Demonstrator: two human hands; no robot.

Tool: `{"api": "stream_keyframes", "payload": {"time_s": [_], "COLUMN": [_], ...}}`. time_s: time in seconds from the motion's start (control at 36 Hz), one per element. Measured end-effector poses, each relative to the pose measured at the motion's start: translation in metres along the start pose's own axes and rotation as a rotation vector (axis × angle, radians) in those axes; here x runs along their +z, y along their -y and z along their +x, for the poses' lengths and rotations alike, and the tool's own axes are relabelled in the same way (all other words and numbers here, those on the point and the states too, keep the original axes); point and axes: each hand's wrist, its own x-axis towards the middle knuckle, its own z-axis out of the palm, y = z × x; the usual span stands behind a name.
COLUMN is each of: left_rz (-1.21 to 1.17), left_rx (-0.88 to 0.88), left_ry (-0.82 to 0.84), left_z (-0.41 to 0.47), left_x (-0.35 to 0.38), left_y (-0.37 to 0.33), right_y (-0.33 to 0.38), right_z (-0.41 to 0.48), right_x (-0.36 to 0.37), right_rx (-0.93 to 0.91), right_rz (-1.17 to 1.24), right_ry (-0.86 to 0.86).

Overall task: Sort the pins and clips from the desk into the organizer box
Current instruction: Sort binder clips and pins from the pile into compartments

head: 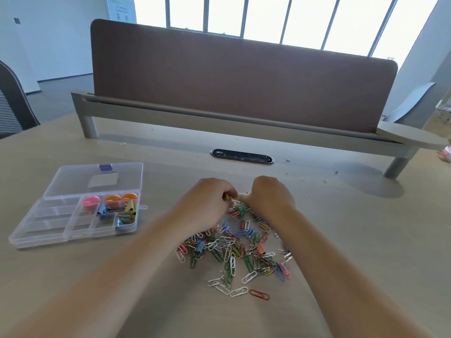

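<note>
The pile of coloured paper clips point(234, 247) lies loose on the desk point(341, 240) in the lower centre of the frame, spread between the two forearms. It mixes white, green, blue, pink, yellow and orange clips, with a few small binder clips among them. A single red paper clip point(259, 294) lies at the near edge of the pile, just beside a white paper clip point(238, 292).

Both hands work at the far edge of the pile, close together. The left hand point(210, 196) has its fingers curled round a small yellow-gold object point(227, 196), whose type is too small to identify. The right hand point(271, 196) is curled knuckles-up with its fingertips down at the clips. Whether it pinches anything cannot be determined.

The organizer box point(36, 242) sits at centre left of the frame, well apart from the pile. It is clear plastic and divided into compartments. Its lid point(97, 176) is open and lies flat behind it. The upper right compartments hold one pink round item point(91, 202) and two orange round items point(112, 200). The compartments below these hold coloured binder clips point(127, 219). The left compartments show only bare plastic.

A black oval cable grommet point(241, 156) is set into the desk beyond the hands. A brown partition screen point(244, 81) stands across the far edge of the desk, with windows point(268, 15) behind it. A mesh office chair point(12, 106) is partly visible at the left edge of the frame.
</note>
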Motion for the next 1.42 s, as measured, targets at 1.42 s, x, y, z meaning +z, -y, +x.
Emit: {"api": "stream_keyframes", "payload": {"time_s": [1.42], "left_rz": [0.107], "left_rx": [-0.264], "left_ry": [-0.158], "left_z": [-0.122], "left_x": [-0.126], "left_y": [0.116], "right_y": [0.17], "right_z": [-0.062], "right_x": [0.0], "right_rx": [-0.277], "right_rz": [0.45], "right_ry": [0.164]}}
